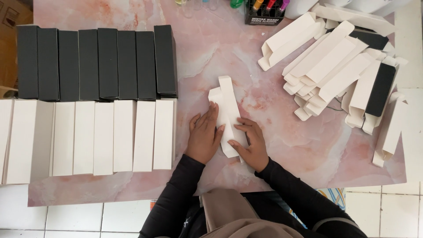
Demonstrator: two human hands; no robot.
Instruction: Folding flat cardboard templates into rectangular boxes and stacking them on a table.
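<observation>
A pink marbled counter over white floor tiles. Nearest, the left hand and right hand press flat, fingers spread, on a white flat carton mid-counter. Uneven pressure could skew the crease, I judge. Further off lie white boxes, black boxes and a loose carton pile

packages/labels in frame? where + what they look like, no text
Flat white carton blank: table centre, under left hand and right hand; long, with end flaps.
Black box row: upper left; tall slim boxes side by side.
White box row: lower left, below the black ones; same shape.
Loose pile of unfolded cartons: upper right; white, a few black.
Black pen holder: top edge; white-lettered label, coloured markers inside.
</observation>
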